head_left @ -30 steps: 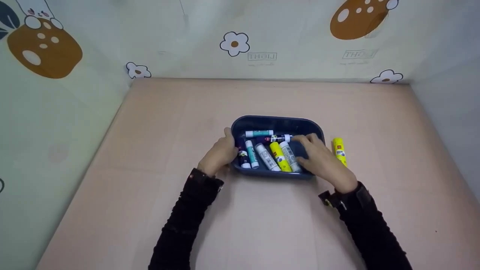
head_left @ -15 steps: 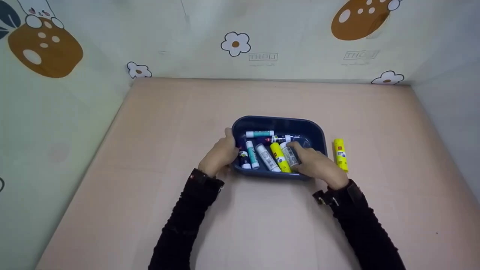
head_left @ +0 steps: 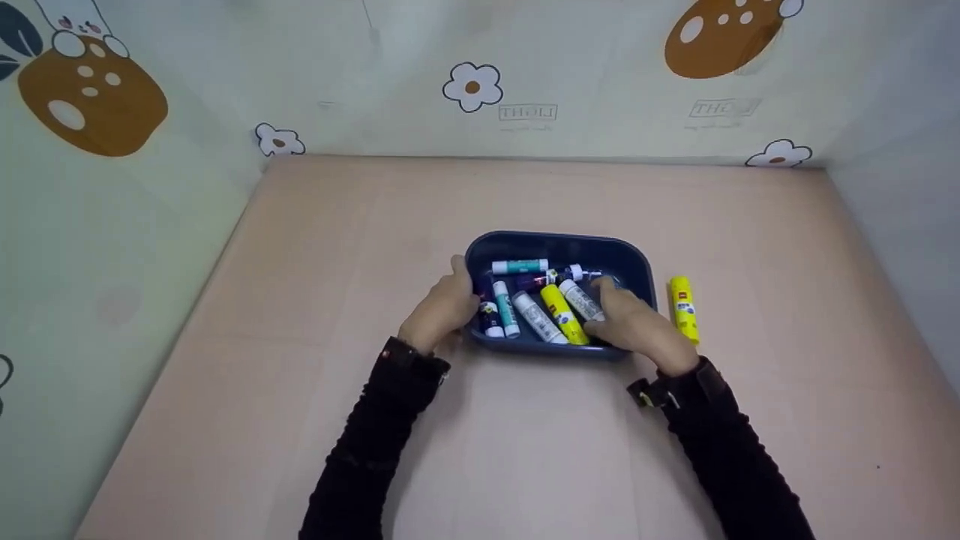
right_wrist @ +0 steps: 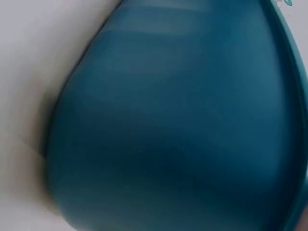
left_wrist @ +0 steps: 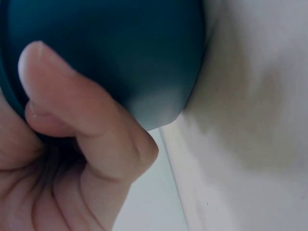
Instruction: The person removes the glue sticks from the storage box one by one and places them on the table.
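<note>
In the head view a dark blue plastic tray (head_left: 555, 350) holds several glue sticks. My left hand (head_left: 442, 304) grips its left rim; in the left wrist view the thumb (left_wrist: 62, 91) is bent over the tray's edge. My right hand (head_left: 637, 326) reaches into the right end, thumb and finger around the lower end of a white glue stick (head_left: 579, 298). Left of that lie a yellow glue stick (head_left: 562, 313) and another white one (head_left: 538, 318). Behind them is a dark purple glue stick (head_left: 534, 281). The right wrist view shows mostly the tray's outer wall (right_wrist: 168, 120), the fingers being hidden.
One more yellow glue stick (head_left: 683, 307) lies on the table just right of the tray. Teal-and-white sticks (head_left: 519, 266) and a dark one (head_left: 490, 315) sit in the tray's left half. A patterned wall (head_left: 375, 90) borders the table's back and sides.
My right hand has moved toward the front and left from the tray's right end, onto the white glue stick. That stick's lower end has swung right. My left hand stays on the rim.
</note>
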Demonstrator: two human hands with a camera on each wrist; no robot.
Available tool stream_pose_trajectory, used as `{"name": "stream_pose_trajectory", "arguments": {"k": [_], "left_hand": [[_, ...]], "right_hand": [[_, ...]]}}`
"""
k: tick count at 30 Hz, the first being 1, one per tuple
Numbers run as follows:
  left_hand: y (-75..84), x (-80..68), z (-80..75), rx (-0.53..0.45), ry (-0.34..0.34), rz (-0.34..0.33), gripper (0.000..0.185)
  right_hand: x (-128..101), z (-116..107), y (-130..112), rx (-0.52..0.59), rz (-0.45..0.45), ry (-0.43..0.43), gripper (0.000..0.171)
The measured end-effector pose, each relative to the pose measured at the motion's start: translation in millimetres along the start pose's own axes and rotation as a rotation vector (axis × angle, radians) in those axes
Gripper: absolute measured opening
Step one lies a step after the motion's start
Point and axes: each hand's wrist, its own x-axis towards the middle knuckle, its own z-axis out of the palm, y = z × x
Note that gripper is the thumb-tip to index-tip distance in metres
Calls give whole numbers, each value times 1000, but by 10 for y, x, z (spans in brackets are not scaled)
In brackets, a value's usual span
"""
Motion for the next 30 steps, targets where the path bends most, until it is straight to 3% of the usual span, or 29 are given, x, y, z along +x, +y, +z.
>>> {"name": "stream_pose_trajectory", "arguments": {"k": [4, 9, 16, 19, 26, 30], "left_hand": [[15, 0, 6, -1, 2, 7, 60], [17, 5, 6, -5, 14, 20, 58], [-1, 11, -5, 44, 31, 46, 58], [3, 9, -2, 39, 25, 36, 60], [-2, -2, 20, 28, 30, 28, 55], [0, 4, 15, 15, 37, 29, 53]], "right_hand": [[-56, -56, 13, 26, -30, 101, 54], [-95, -125, 29, 57, -77, 298, 41], [-137, -182, 44, 92, -191, 524, 39], [-169, -219, 55, 120, -201, 607, 39], [-256, -342, 110, 277, -214, 682, 35], [-319, -429, 145, 307, -210, 705, 36]]}}
